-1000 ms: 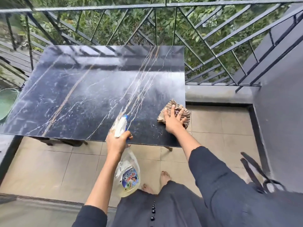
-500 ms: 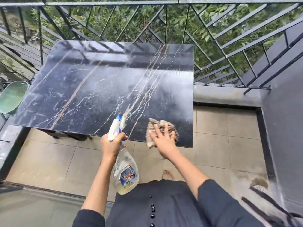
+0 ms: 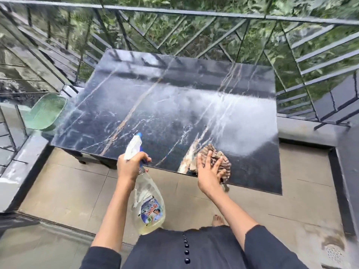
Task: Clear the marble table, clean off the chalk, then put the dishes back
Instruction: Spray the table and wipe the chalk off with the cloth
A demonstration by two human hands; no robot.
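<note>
The black marble table [image 3: 155, 105] fills the middle of the view, with a whitish haze across its right half. My right hand [image 3: 207, 169] presses a brown striped cloth [image 3: 221, 162] flat onto the table's near edge, fingers spread. My left hand [image 3: 130, 166] grips the neck of a clear spray bottle [image 3: 148, 206] with a white and blue nozzle, held just in front of the near edge, nozzle pointing over the table. No dishes lie on the table.
A green woven chair [image 3: 46, 111] stands at the table's left end. A dark metal railing [image 3: 194, 22] runs behind and to the right, with foliage beyond. Tiled floor [image 3: 77, 187] lies below, with a drain [image 3: 334, 253] at the lower right.
My right hand has slid the cloth leftward along the table's near edge, from the right corner toward the middle. The spray bottle stays in my left hand. The view has shifted left.
</note>
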